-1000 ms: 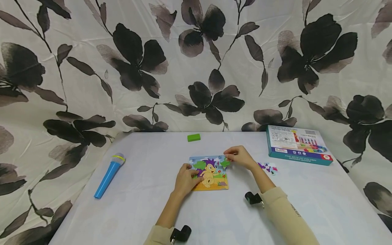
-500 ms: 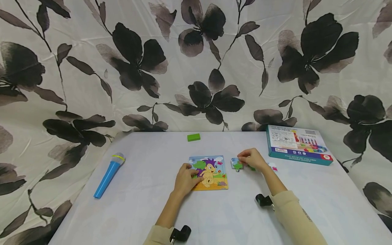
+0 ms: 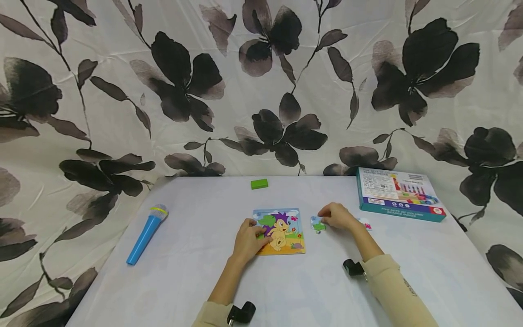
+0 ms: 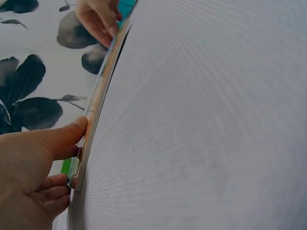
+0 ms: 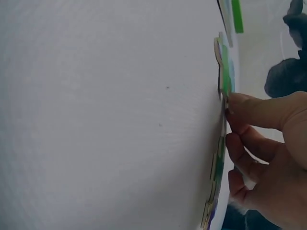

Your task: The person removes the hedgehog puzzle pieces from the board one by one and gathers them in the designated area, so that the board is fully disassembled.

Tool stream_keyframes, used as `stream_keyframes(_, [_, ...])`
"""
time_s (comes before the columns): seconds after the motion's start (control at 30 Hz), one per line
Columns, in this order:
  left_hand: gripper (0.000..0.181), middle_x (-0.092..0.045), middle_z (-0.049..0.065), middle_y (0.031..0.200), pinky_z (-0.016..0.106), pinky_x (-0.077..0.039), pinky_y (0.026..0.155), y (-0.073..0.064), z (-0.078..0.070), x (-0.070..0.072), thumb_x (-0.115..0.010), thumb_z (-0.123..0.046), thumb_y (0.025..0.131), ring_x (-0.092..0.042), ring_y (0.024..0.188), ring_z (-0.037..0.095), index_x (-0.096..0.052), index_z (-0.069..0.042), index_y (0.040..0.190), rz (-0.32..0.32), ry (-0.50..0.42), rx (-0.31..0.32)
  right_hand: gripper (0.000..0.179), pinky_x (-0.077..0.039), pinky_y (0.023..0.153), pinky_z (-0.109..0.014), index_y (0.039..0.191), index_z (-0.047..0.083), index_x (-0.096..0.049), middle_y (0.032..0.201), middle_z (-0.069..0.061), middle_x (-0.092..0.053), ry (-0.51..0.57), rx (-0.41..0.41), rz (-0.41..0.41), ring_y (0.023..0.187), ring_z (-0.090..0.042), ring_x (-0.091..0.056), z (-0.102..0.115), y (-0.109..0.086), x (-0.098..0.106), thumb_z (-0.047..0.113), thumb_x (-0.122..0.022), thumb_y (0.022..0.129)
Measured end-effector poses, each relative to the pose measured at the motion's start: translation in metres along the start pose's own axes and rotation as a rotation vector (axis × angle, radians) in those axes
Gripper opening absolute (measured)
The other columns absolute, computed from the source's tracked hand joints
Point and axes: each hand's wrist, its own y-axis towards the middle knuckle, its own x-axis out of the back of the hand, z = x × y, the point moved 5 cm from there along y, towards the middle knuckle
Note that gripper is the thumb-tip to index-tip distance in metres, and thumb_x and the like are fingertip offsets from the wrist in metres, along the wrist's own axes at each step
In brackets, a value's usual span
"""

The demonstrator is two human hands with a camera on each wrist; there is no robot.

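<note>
Right grip and leaf piece have moved off far right corner of puzzle board, now just right of it. Nearest, left grip holds board by its left edge, thumb over face. Board looks thin, rigid; I'd guess light, apt to slide across counter unless steadied. Right grip pinches leaf piece, thumb against finger; flat or slightly raised, I cannot tell. I'd expect stiff, smooth piece, tab most fragile: take straight edges. Farther, green block near counter's far edge.
</note>
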Motion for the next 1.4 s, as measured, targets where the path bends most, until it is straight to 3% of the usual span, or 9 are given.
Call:
stream_keyframes(0.17, [0.038,-0.055,0.018,0.114,0.044,-0.043,0.095,-0.0007,-0.0006,0.0006,-0.078,-0.032,0.075,-0.052,0.105,0.032,-0.074,-0.001,0.098,-0.006,0.002,-0.009,0.017,-0.036,0.085,-0.052,0.102,0.002,-0.069,0.101,-0.013,-0.068,-0.098,0.003,-0.044,0.098,-0.032,-0.057,0.0013,0.0008,-0.0013,0.001,-0.059,0.087])
stream_keyframes(0.4, [0.038,-0.055,0.017,0.115,0.044,-0.043,0.096,-0.0007,0.0007,-0.0002,-0.078,-0.032,0.076,-0.052,0.105,0.032,-0.074,-0.002,0.098,-0.002,0.002,-0.003,0.019,-0.036,0.083,-0.05,0.103,0.006,-0.07,0.102,-0.011,-0.066,-0.165,-0.035,-0.052,0.096,-0.03,-0.054,-0.0007,0.0,-0.0007,0.002,-0.059,0.088])
stream_keyframes(1.4, [0.038,-0.055,0.018,0.114,0.044,-0.043,0.096,-0.0011,-0.0016,0.0004,-0.079,-0.031,0.075,-0.051,0.105,0.032,-0.074,-0.001,0.097,-0.008,0.0,-0.017,0.024,-0.035,0.079,-0.045,0.105,0.008,-0.072,0.104,-0.01,-0.065,-0.167,-0.053,-0.068,0.098,-0.03,-0.053,-0.0036,-0.0035,-0.0002,0.0,-0.061,0.086])
